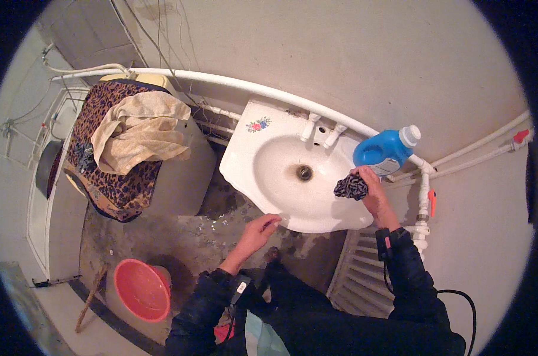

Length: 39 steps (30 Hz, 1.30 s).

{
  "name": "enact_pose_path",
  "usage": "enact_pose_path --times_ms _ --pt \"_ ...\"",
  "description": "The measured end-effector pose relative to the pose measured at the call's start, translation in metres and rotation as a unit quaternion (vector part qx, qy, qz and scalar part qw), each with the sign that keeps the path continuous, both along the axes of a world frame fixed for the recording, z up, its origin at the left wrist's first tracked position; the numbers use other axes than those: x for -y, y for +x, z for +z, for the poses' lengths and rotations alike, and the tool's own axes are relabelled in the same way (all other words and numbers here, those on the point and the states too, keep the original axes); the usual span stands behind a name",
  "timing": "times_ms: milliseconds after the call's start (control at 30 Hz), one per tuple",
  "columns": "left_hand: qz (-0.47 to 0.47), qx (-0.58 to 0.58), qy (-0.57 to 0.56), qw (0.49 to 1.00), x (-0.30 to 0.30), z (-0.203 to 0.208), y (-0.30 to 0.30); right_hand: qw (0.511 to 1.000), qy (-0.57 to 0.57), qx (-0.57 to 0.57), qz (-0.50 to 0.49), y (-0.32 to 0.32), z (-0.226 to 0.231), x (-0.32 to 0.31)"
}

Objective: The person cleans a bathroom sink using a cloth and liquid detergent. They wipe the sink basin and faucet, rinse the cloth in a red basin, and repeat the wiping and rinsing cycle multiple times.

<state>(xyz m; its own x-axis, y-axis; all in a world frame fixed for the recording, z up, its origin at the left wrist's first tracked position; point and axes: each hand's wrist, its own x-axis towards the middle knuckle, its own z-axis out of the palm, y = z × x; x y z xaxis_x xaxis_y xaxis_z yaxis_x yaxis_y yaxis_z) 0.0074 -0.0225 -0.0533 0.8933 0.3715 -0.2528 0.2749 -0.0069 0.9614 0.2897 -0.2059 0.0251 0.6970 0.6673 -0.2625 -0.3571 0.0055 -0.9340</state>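
Head view: white sink [239,157]; blue jug [377,149] at its back right corner. Left hand [258,232] at the front edge, fingers half curled, nothing seen held. Right hand [373,192] by the right edge, fingers closed around dark patterned cloth [350,187]. Cloth judged light, soft, not fragile, perhaps slippery if wet; best gripped by the whole bunch.

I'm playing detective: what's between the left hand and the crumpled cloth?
In the head view, the white sink lies between the left hand and the cloth.
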Motion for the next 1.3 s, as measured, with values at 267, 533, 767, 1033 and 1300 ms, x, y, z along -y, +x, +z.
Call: enact_pose_path --times_ms 267,533,767,1033,1300 --pt "0.076 0.053 -0.285 0.954 0.014 0.026 0.104 0.992 -0.031 0.075 0.097 -0.035 0.022 -0.050" --pt "0.080 0.169 -0.501 0.845 -0.027 0.095 0.165 0.766 -0.051 0.614 0.182 -0.019 0.055 -0.117" --pt "0.137 0.157 -0.399 0.893 -0.051 0.154 0.199 0.813 0.060 0.577 0.048 0.003 0.080 -0.154" --pt "0.209 0.139 -0.387 0.887 -0.050 0.139 0.217 0.816 0.049 0.574 0.042 0.009 0.070 -0.162" --pt "0.215 0.068 -0.323 0.919 -0.053 0.142 0.221 0.804 0.044 0.592 0.025 0.014 0.068 -0.167"
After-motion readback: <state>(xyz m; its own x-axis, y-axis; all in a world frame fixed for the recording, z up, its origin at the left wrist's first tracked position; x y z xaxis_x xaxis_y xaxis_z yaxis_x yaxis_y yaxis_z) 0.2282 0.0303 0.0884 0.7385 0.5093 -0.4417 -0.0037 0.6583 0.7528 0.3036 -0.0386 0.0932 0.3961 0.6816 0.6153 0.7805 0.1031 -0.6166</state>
